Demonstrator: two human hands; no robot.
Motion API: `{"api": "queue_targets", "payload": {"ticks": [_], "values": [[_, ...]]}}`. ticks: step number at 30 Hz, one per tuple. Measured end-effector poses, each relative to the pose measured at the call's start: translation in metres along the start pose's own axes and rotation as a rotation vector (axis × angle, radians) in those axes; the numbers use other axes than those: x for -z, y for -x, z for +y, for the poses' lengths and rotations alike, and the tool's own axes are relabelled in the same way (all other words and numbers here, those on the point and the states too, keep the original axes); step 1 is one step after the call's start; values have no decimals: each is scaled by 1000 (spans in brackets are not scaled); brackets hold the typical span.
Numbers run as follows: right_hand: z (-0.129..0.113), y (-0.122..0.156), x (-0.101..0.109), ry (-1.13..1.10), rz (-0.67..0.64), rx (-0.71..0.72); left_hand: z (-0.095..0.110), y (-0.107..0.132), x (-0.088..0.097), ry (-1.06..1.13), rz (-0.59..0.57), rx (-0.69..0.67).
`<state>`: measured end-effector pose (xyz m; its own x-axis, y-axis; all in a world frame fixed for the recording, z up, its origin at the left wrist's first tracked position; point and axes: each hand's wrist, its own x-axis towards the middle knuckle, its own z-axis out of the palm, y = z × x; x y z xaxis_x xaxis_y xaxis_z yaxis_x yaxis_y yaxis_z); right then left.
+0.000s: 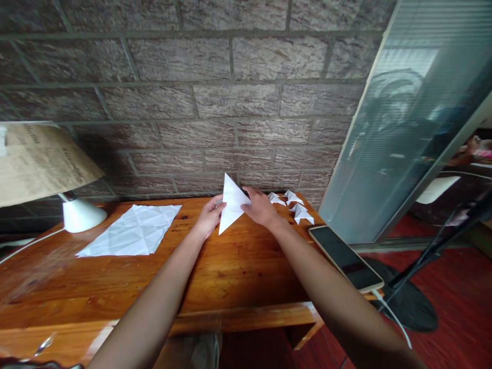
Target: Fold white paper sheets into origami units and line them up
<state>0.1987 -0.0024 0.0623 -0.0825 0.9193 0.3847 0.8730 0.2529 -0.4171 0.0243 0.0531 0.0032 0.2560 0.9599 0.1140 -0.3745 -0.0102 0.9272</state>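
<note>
Left hand [210, 215] and right hand [261, 207] are both closed lightly on a folded paper [230, 205]. It is a white pointed shape held tilted over the far middle of the table, its upper tip toward the brick wall [192, 102] and its lower tip just above the wood. The left edge is pinched between the left thumb and fingertips. The right corner is covered by the curled fingers of the right hand, whose thumb is hidden.

The wooden table [238, 271] is judged the best aid for the fold in hand: a crease is set more cleanly when the paper is laid flat on the bare wood between the hands than when it is worked in the air. A lamp [79, 214] stands at the left, well apart. A creased sheet [132, 230], opened flat, lies left of the left hand and is best not brushed by the forearm. A phone [346, 258] lies at the right edge of the table, near the right forearm, and the arm should be held clear of it. Edges should be matched before any pressure is given, and the crease run outward from its middle with a fingertip. Small folded pieces [294, 205] lie just beyond the right hand and may be used for comparing shape.
</note>
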Motion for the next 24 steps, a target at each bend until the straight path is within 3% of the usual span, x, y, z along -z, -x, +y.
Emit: {"api": "queue_targets", "payload": {"ticks": [3, 5, 11, 24], "values": [[11, -8, -27, -86, 61, 8, -1, -3, 3, -33, -10, -29], [18, -4, -35, -98, 87, 43, -2, -4, 3, -78, -7, -47], [19, 3, -35, -162, 143, 44, 0, 2, -3, -107, -32, 14], [16, 3, -52, -586, 176, 91, 3, 3, -1, -93, 23, -73]]}}
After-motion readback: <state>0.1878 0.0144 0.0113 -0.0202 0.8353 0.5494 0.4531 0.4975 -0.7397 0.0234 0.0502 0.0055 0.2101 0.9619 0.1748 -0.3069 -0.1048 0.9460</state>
